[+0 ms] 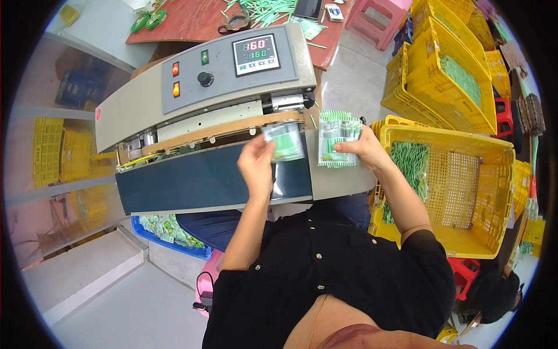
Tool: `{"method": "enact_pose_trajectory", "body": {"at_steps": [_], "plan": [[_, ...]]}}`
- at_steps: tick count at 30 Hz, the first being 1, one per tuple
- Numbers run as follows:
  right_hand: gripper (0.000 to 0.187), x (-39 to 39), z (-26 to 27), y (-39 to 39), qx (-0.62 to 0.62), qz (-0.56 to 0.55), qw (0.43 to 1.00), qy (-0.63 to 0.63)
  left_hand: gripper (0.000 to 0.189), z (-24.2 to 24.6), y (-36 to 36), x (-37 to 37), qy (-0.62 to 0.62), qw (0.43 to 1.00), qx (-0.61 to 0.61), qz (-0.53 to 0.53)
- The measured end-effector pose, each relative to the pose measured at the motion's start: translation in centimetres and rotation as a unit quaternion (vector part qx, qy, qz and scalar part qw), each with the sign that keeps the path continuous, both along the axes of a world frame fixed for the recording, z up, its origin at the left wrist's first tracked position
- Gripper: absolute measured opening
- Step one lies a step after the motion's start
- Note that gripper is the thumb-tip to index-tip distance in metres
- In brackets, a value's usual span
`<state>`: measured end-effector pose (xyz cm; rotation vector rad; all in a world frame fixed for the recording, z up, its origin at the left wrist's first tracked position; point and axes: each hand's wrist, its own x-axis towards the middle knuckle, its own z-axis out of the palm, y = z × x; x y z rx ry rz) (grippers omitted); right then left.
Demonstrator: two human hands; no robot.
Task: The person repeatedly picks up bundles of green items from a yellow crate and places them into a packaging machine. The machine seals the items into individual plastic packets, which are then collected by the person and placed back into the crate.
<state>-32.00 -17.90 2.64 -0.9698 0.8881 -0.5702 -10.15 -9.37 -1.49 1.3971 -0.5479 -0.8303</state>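
Observation:
My left hand [257, 159] pinches the left edge of a clear plastic packet [284, 141] with green contents, its top edge close to the belt of a continuous band sealing machine [209, 65]. In my right hand [362, 148] is a stack of green-striped plastic packets [339, 138], thumb on top, above the machine's grey end plate [331, 183]. The dark conveyor belt [209, 179] runs below and to the left of my left hand. Lit switches and a digital display show on the machine's panel.
A yellow plastic crate [453, 192] with green packets stands at the right, more yellow crates [436, 78] behind it. A blue bin [170, 235] of packets sits below the machine. Green sticks [266, 13] lie on the red table [187, 22]. Another person [497, 296] is at lower right.

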Motion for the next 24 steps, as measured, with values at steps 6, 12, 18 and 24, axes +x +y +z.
{"method": "enact_pose_trajectory", "body": {"at_steps": [6, 12, 18, 24], "plan": [[0.051, 0.0, 0.3, 0.1, -0.129, 0.018, 0.991, 0.003, 0.028, 2.1, 2.3, -2.7, -0.310, 0.943, -0.115, -0.027], [0.067, -0.1, -1.0, 0.7, -0.335, 0.103, 0.930, 0.110, 0.022, 0.7, -1.0, -4.0, -0.234, 0.945, -0.024, -0.226], [0.051, -1.6, -2.3, 1.1, -0.316, 0.064, 0.940, 0.108, 0.017, 0.4, -0.9, -3.9, -0.136, 0.958, -0.052, -0.246], [0.042, -1.0, -1.3, 0.2, -0.198, 0.007, 0.979, 0.051, 0.012, 2.1, -2.5, -3.2, 0.047, 0.959, 0.056, -0.274]]}}
